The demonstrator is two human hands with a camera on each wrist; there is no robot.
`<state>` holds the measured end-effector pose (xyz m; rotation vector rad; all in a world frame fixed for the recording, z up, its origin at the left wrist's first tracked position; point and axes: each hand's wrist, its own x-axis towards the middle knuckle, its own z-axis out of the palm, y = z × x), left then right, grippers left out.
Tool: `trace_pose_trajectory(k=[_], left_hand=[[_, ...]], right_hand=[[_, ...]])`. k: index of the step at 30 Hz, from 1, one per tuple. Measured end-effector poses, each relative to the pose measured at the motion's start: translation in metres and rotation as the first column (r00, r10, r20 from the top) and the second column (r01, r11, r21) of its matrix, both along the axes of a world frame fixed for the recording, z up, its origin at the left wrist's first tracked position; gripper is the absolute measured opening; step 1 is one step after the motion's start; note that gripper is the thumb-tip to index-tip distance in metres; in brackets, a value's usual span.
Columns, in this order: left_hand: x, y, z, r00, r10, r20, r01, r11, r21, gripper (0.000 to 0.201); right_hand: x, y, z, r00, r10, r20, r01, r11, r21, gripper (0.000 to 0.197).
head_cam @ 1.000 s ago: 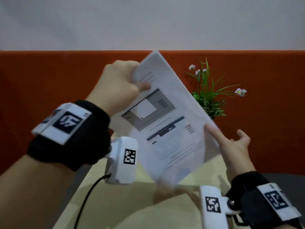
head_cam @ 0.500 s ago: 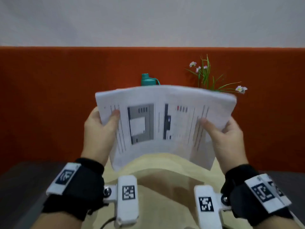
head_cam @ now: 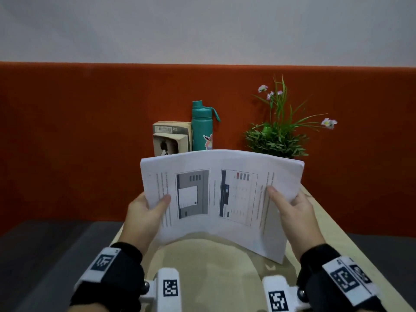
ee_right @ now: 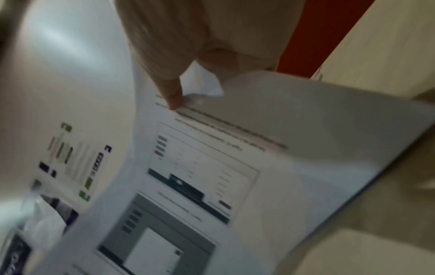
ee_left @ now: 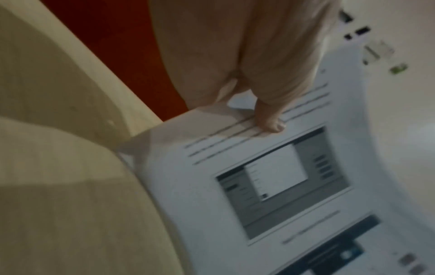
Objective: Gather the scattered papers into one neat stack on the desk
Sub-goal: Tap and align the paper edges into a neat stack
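White paper (head_cam: 221,199), a bundle of printed sheets, is pinched at both short ends. The left hand (head_cam: 144,212) has its thumb (head_cam: 163,200) lying across the printed face near the left edge, fingers tucked behind the sheets. The left wrist view confirms it: the thumb (ee_left: 269,119) is pressed flat over lines of text, palm behind. Over on the other side the right hand (head_cam: 295,212) mirrors that grip, thumb (head_cam: 273,191) on the front by the right-hand text column, fingers curled round the back. From the right wrist camera, the thumb tip (ee_right: 173,96) pins the top sheet, and a corner of paper sticks out loose just beside it.

The bundle stands on its long edge, bowed toward the camera, top edge arching. Its lower right corner looks down at the pale wooden surface (head_cam: 337,235), while the middle of the bottom edge is lifted in a curve; whether the left corner touches, I cannot tell. Two screenshot-like figures sit sideways on the top page.

Behind the papers, against the orange partition (head_cam: 78,143), stand a teal bottle (head_cam: 201,129), two small cardboard boxes (head_cam: 171,138) just left of it, and a potted plant (head_cam: 276,136) with small pink flowers to the right. Black wrist straps carrying white marker tags sit on both wrists.
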<state>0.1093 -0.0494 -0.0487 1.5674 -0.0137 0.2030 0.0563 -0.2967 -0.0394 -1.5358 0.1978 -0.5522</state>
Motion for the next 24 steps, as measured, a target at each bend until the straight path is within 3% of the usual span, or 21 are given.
trace_pose_trajectory(k=[2, 3, 5, 7, 8, 9, 11, 13, 14, 16, 17, 18, 20, 21, 22, 24], left_hand=[[0.000, 0.002, 0.002, 1.000, 0.011, 0.028, -0.012, 0.999, 0.040, 0.025], [-0.001, 0.003, 0.013, 0.997, 0.013, 0.082, -0.020, 0.996, 0.083, 0.024], [0.000, 0.003, 0.045, 0.970, -0.004, 0.243, -0.058, 0.967, 0.247, 0.020], [-0.002, -0.003, 0.084, 0.893, -0.093, 0.440, -0.138, 0.874, 0.465, 0.017], [-0.003, -0.009, 0.103, 0.844, -0.161, 0.512, -0.178, 0.816, 0.550, 0.017], [-0.004, -0.015, 0.119, 0.797, -0.231, 0.559, -0.211, 0.759, 0.615, 0.013], [-0.006, -0.027, 0.146, 0.703, -0.337, 0.627, -0.283, 0.675, 0.681, 0.007], [-0.008, -0.033, 0.158, 0.624, -0.335, 0.706, -0.370, 0.669, 0.645, 0.009], [-0.008, -0.035, 0.157, 0.581, -0.259, 0.771, -0.461, 0.677, 0.574, 0.020], [-0.006, -0.035, 0.142, 0.536, 0.056, 0.842, -0.647, 0.668, 0.368, 0.058], [-0.008, -0.035, 0.129, 0.569, 0.217, 0.793, -0.654, 0.704, 0.277, 0.073], [-0.011, -0.036, 0.116, 0.675, 0.308, 0.671, -0.582, 0.781, 0.227, 0.082], [-0.013, -0.041, 0.090, 0.924, 0.208, 0.320, -0.244, 0.967, 0.079, 0.075], [-0.012, -0.043, 0.077, 0.971, 0.101, 0.215, -0.106, 0.994, 0.011, 0.059], [-0.010, -0.045, 0.066, 0.977, 0.063, 0.204, -0.067, 0.998, 0.016, 0.041], [-0.009, -0.047, 0.061, 0.962, 0.103, 0.254, -0.119, 0.992, 0.048, 0.017]], right_hand=[[-0.003, -0.002, 0.002, 0.994, -0.105, -0.031, 0.102, 0.991, -0.088, 0.040], [-0.006, -0.004, 0.010, 0.974, -0.225, -0.013, 0.217, 0.952, -0.216, 0.056], [-0.012, -0.004, 0.035, 0.910, -0.396, 0.121, 0.397, 0.751, -0.528, 0.090], [-0.013, 0.007, 0.060, 0.917, -0.312, 0.248, 0.386, 0.542, -0.746, 0.093], [-0.012, 0.012, 0.070, 0.938, -0.240, 0.250, 0.340, 0.495, -0.800, 0.087], [-0.009, 0.016, 0.077, 0.958, -0.174, 0.229, 0.287, 0.513, -0.809, 0.076], [-0.004, 0.019, 0.085, 0.973, -0.049, 0.226, 0.196, 0.693, -0.694, 0.044], [-0.002, 0.019, 0.086, 0.967, 0.032, 0.251, 0.103, 0.857, -0.505, 0.024], [-0.001, 0.018, 0.083, 0.964, 0.045, 0.263, 0.073, 0.904, -0.420, 0.021], [0.000, 0.015, 0.075, 0.961, 0.039, 0.273, 0.036, 0.964, -0.264, 0.020], [0.000, 0.014, 0.070, 0.961, 0.036, 0.276, 0.019, 0.980, -0.196, 0.022], [0.000, 0.013, 0.065, 0.959, 0.033, 0.281, 0.009, 0.990, -0.144, 0.025], [0.000, 0.014, 0.056, 0.958, 0.021, 0.285, 0.005, 0.996, -0.088, 0.030], [-0.001, 0.016, 0.052, 0.959, 0.017, 0.283, 0.006, 0.997, -0.080, 0.028], [-0.001, 0.018, 0.047, 0.961, 0.013, 0.278, 0.010, 0.997, -0.078, 0.025], [-0.002, 0.023, 0.042, 0.961, 0.012, 0.276, 0.013, 0.996, -0.089, 0.018]])
